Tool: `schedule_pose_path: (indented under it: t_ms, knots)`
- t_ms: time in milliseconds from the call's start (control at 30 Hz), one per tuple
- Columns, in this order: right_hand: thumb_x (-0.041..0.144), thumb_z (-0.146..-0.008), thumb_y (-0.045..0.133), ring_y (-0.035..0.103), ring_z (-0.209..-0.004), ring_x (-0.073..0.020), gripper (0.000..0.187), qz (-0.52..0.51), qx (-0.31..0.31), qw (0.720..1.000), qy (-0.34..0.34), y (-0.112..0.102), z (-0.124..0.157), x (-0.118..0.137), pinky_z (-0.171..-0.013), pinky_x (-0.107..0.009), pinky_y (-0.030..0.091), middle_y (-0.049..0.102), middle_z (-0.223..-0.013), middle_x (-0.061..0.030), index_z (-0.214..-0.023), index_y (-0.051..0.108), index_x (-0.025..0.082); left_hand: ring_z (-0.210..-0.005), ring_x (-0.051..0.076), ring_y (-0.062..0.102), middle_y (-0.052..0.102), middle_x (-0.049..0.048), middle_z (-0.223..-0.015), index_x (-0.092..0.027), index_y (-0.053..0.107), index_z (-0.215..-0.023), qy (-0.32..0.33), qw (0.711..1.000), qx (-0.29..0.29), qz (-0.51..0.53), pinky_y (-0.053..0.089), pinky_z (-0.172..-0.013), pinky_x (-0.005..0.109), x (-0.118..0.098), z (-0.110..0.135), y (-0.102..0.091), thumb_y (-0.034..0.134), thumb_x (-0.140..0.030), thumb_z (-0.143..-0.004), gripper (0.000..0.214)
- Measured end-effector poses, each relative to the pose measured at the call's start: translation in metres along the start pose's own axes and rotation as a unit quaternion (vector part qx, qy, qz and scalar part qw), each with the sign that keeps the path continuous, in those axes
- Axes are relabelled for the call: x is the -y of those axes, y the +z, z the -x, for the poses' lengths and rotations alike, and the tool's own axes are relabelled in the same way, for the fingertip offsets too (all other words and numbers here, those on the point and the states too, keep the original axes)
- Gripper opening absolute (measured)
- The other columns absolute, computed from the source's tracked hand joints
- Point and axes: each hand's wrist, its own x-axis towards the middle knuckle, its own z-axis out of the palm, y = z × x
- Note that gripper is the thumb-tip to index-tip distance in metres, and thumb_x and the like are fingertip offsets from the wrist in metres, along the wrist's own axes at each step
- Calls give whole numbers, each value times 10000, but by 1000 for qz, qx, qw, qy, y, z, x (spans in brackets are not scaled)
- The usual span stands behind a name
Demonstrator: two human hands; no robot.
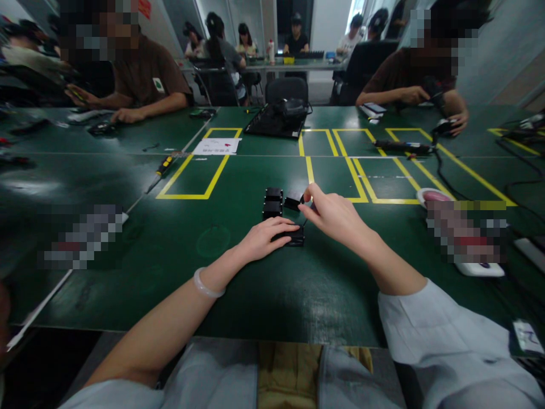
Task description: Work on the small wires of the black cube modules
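My left hand [269, 236] lies over a small black block [297, 238] on the green table, its fingers along the top and its thumb at the near side, holding the block. At the block's right end my right hand [330, 209] is raised, thumb and forefinger pinched on a thin dark rod [305, 222] that points down at the block. The rod's upper end is hidden in the fingers. Another black piece [293, 203] lies just left of my right fingertips. Beyond my left hand, black blocks [273, 203] with small shiny dots at their sides stand in a row.
A yellow-and-black screwdriver [165, 165] lies to the left. Yellow tape outlines [183, 197] and a white paper [217, 146] mark the table. A black tray [276, 120] is at the far side, cables [443, 170] at right. Two people sit opposite, handling objects.
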Motion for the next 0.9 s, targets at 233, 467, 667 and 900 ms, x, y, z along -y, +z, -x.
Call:
schedule_pose_path:
  t_ms: [233,467,667,900]
  knots:
    - [348,-958,356,568,-630,-167,236,11,-2,1000,-5,2,-1,-1,-541,-266,230,665,-769,-39,-1074,499,200,-1206,211,538,562,51,-1312,-284,562,-1316,2,1000,-3,-1,441,-1022,357,0,0,0,485,-308,-987,339]
    - [271,-885,390,569,-641,-170,260,-6,-4,1000,-13,2,-1,-2,-540,-270,222,677,-811,-43,-1120,472,196,-1206,214,539,561,50,-1314,-291,565,-1314,1,1000,-8,1,443,-1023,363,1,0,1,486,-312,-984,340]
    - [399,-944,373,590,-665,-185,275,11,6,1000,9,-1,-1,1,-566,-271,247,677,-799,-51,-1099,492,206,-1210,210,535,560,52,-1313,-291,564,-1315,5,1000,-5,3,436,-1028,356,2,0,1,488,-302,-984,340]
    - [325,-942,363,570,-631,-166,238,10,3,1000,-1,2,-2,-2,-545,-271,234,672,-781,-40,-1098,496,205,-1204,208,539,564,48,-1307,-291,568,-1310,4,1000,-7,3,434,-1032,357,1,0,1,494,-303,-982,337]
